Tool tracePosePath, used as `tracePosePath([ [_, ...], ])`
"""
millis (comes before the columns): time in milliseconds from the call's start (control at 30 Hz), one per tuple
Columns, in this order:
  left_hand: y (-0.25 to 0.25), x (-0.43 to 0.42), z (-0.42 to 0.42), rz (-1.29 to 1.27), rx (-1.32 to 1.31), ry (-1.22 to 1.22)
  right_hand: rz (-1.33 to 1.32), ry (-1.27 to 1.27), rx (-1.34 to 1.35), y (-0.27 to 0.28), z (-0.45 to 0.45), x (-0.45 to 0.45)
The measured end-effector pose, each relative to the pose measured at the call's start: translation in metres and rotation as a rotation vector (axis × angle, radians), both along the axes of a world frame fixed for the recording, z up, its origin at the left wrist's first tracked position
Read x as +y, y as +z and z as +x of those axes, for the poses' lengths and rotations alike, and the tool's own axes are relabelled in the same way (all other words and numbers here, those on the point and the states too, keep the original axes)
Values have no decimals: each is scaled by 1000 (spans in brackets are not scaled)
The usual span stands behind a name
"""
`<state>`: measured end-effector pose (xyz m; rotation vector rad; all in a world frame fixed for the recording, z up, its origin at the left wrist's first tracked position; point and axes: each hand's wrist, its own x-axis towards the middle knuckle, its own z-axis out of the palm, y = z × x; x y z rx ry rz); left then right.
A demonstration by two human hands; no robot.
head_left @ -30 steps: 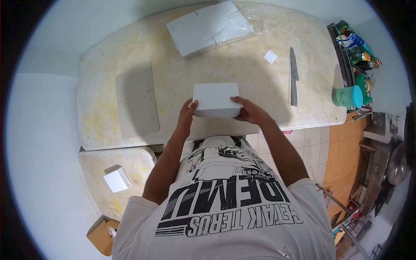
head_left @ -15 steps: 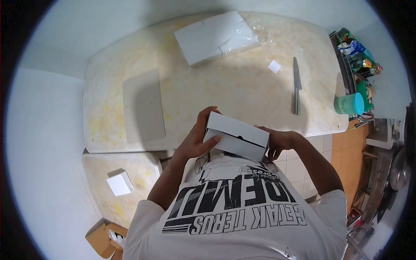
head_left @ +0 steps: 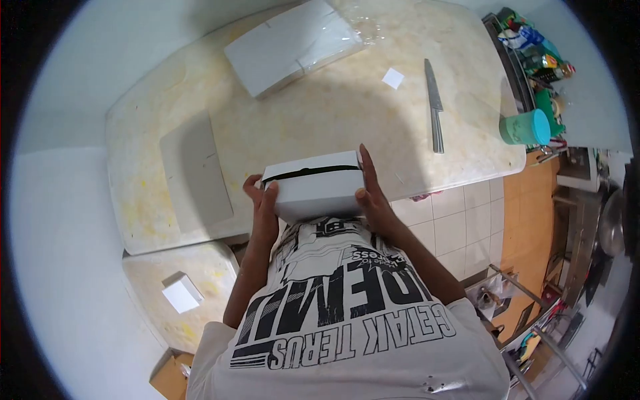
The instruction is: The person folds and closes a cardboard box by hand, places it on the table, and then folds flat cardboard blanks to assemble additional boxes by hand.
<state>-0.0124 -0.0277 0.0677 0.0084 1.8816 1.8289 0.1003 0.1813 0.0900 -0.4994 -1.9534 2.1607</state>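
Your left hand (head_left: 265,210) and right hand (head_left: 377,205) clasp opposite short ends of a white, rectangular cardboard box (head_left: 318,195), directly between them, its long axis running hand to hand, neither hand nearer, a dark slit (head_left: 333,169) along its far side.

On table (head_left: 327,110): knife (head_left: 434,110) right | sheet (head_left: 195,175) left | stack (head_left: 290,47) behind box (head_left: 320,192)

Kitchen knife (head_left: 435,107) on stained table (head_left: 320,120), turquoise container (head_left: 517,129), tiled floor (head_left: 457,217).
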Motion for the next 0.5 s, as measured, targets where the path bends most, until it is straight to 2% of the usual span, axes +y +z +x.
tracePosePath([
  [67, -25, -11, -10, -271, 273, -86, 1, -95, 0, -17, -1, -7],
  [200, -5, 10, -6, -164, 222, 95, 153, -246, 124, -15, -18, -12],
  [233, -2, 16, -5, -124, 276, 113, 104, -279, 213, -14, -21, -15],
  [267, 0, 23, -5, -83, 331, 128, 196, -291, 234, -10, -22, -13],
  [333, -6, 23, -7, 42, 215, 169, 380, -314, 273, -3, -23, -9],
  [400, -8, 26, 0, -25, 292, 121, 305, -392, 318, -7, -25, -9],
  [500, -14, 23, -1, 32, 223, 80, 302, -438, 342, -1, -25, -6],
])
